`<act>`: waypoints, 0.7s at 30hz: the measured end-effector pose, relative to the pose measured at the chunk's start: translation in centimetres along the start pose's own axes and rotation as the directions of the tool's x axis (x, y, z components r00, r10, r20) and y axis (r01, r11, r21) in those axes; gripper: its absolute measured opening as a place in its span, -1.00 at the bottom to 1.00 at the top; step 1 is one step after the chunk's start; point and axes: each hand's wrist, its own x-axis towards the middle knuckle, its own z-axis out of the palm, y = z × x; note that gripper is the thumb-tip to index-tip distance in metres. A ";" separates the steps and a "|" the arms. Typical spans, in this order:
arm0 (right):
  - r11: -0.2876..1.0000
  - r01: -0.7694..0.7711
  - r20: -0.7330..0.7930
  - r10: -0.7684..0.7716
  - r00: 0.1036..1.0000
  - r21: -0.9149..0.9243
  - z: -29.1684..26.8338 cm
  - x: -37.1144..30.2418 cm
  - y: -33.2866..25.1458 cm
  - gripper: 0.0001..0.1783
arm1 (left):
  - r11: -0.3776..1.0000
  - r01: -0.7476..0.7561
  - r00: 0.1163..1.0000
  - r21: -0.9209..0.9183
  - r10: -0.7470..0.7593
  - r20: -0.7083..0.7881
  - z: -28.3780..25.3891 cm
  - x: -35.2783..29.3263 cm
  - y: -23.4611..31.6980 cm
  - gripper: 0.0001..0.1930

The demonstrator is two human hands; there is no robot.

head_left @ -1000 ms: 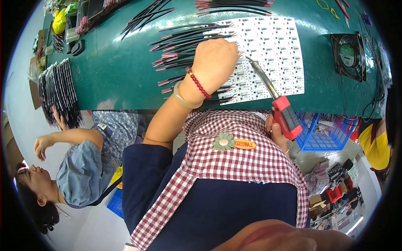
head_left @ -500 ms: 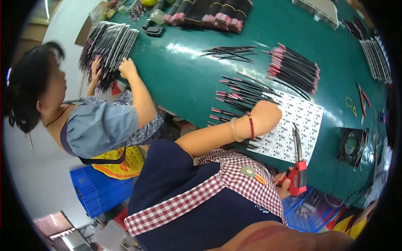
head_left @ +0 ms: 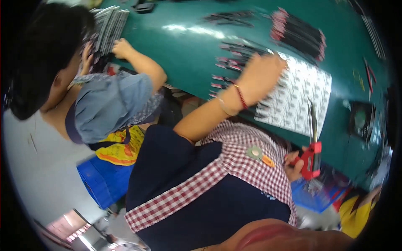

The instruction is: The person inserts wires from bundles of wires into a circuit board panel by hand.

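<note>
Left hand farther up the white sheet (blurred)

Bench: glossy green
White sheet: printed
Black wires: across sheet's left edge
Wire pile: beyond sheet
Black fan, red-handled pliers: right

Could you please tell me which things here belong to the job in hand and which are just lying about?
Likely the job: red soldering gun in the right grip; black cables; white printed sheet.

Apparently lying about: red-handled pliers; square black fan; yellow bag.
</note>
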 end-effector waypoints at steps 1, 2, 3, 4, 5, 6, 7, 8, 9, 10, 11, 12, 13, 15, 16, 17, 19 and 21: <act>0.998 0.043 0.004 -0.043 0.999 -0.036 0.3 0.1 0.1 -0.31 | 0.998 0.019 0.993 0.057 -0.012 -0.114 -1.0 0.4 0.0 -0.88; 0.994 0.075 -0.016 -0.076 0.997 -0.079 -0.2 0.2 0.8 -0.34 | 0.992 0.119 0.968 -0.031 -0.122 -0.218 -2.1 0.4 0.7 -0.88; 0.998 0.059 -0.010 -0.059 0.998 -0.016 0.3 0.5 0.5 -0.34 | 0.968 0.217 0.921 -0.125 -0.245 -0.303 -2.7 0.1 1.7 -0.87; 0.998 0.051 0.020 -0.050 0.999 -0.026 0.0 0.7 0.4 -0.33 | 0.967 0.198 0.934 -0.158 -0.236 -0.270 -2.6 -0.2 2.2 -0.87; 0.998 0.048 0.033 -0.047 0.998 -0.037 0.0 0.6 0.2 -0.32 | 0.971 0.195 0.952 -0.135 -0.221 -0.211 -2.3 -0.4 2.5 -0.86; 0.997 0.035 0.033 -0.033 0.999 -0.066 0.4 0.8 -0.1 -0.32 | 0.975 0.202 0.962 -0.096 -0.216 -0.167 -2.0 -0.5 2.8 -0.85; 0.996 0.022 0.036 -0.018 0.999 -0.092 0.7 0.8 -0.3 -0.32 | 0.993 0.100 0.989 -0.062 -0.107 -0.105 -1.2 -0.9 3.3 -0.87; 0.995 0.019 0.008 -0.018 1.000 -0.098 0.4 0.5 -0.5 -0.32 | 0.997 0.017 0.998 -0.071 -0.020 -0.052 -0.1 -0.9 3.3 -0.87; 0.994 0.003 0.020 -0.001 1.000 -0.107 0.3 0.2 -0.5 -0.32 | 0.995 -0.064 0.998 -0.079 0.064 -0.002 1.0 -1.0 3.2 -0.87; 0.993 -0.013 0.035 0.017 0.999 -0.114 0.2 -0.1 -0.5 -0.32 | 0.991 -0.073 0.996 -0.115 0.078 0.032 1.8 -1.2 3.2 -0.88; 0.993 -0.015 0.018 0.017 1.000 -0.114 0.4 -0.3 -0.5 -0.32 | 0.989 -0.084 0.995 -0.123 0.089 0.042 2.2 -1.4 3.4 -0.88; 0.993 -0.048 0.010 0.049 0.999 -0.106 0.4 -0.6 -0.6 -0.31 | 0.992 -0.006 0.999 -0.129 0.012 0.046 2.6 -1.6 3.7 -0.88; 0.992 -0.080 0.004 0.081 0.997 -0.098 0.4 -0.7 -0.6 -0.31 | 0.989 0.072 0.997 -0.133 -0.066 0.050 2.8 -1.7 4.0 -0.88; 0.991 -0.101 0.008 0.102 0.995 -0.086 0.4 -0.9 -0.4 -0.31 | 0.984 0.108 0.993 -0.145 -0.098 0.069 3.0 -1.7 4.0 -0.88; 0.989 -0.122 -0.002 0.122 0.993 -0.085 0.7 -0.8 -0.5 -0.39 | 0.986 0.131 0.987 -0.102 -0.120 0.102 2.9 -1.6 4.0 -0.88; 0.986 -0.142 -0.012 0.142 0.990 -0.084 0.9 -0.7 -0.6 -0.46 | 0.987 0.152 0.981 -0.057 -0.144 0.133 3.0 -1.5 4.1 -0.88; 0.979 -0.165 0.033 0.170 0.985 -0.119 0.5 -0.4 -0.6 -0.57 | 0.987 0.145 0.984 -0.062 -0.137 0.117 2.9 -1.3 4.0 -0.87; 0.963 -0.196 0.055 0.209 0.976 -0.187 0.6 0.0 -0.8 -0.57 | 0.989 0.146 0.978 -0.033 -0.139 0.157 2.9 -1.2 4.0 -0.87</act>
